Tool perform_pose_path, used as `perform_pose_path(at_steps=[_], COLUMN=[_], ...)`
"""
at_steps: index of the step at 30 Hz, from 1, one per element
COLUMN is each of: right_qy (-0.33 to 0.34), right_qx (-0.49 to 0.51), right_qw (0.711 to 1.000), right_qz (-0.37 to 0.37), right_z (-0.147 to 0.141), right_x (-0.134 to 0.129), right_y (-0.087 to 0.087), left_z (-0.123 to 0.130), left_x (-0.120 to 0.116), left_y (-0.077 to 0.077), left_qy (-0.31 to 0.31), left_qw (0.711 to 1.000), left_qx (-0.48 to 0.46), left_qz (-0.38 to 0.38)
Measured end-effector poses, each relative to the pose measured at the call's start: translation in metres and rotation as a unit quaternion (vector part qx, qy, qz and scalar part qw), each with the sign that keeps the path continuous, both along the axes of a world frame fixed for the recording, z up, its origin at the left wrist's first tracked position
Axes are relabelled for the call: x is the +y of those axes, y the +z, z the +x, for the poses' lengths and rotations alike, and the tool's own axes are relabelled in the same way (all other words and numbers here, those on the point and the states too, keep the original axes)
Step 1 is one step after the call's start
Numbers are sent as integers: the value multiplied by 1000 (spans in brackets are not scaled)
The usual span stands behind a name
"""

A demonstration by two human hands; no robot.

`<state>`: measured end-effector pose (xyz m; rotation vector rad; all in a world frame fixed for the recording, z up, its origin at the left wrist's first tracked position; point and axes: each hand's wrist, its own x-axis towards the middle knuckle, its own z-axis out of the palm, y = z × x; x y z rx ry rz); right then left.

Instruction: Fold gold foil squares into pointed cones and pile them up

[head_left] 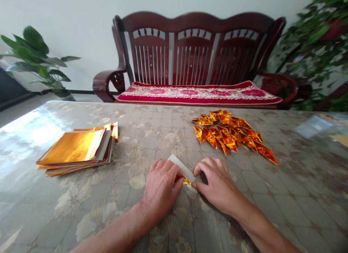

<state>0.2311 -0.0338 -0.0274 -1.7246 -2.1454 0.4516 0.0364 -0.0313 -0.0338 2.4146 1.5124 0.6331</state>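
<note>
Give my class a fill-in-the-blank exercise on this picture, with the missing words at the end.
1. The gold paper stack lies nearer the left hand than the ____ hand.
2. The folded foil pieces lie nearer the right hand than the ____ hand.
3. The number of hands at the pale folded strip is ____.
4. The colour of the potted plant's leaves is ____.

Missing words: right; left; two; green.

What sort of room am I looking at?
Probably a home living room: a carved wooden bench with a floral seat cover, a potted plant beyond the table's left end, and a flower-patterned tablecloth.
</note>
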Motion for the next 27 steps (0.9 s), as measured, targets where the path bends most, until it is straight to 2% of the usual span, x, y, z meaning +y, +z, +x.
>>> perform_pose_path(at_steps=[9,15,27], right_qy=[-6,-34,-37], right_qx=[10,9,1], right_qw=[1000,999,999], right_qz=[-4,-14,9], right_z=[1,-4,-6], right_x=[0,3,-1], right_y=[0,2,-4], left_z=[0,-2,-7], left_x=[1,1,-2], left_y=[1,0,1], left_qy=[-1,-6,-15], left_qw=[1000,1000,995], left_qx=[0,-16,-82], left_qz=[-9,-17,-53])
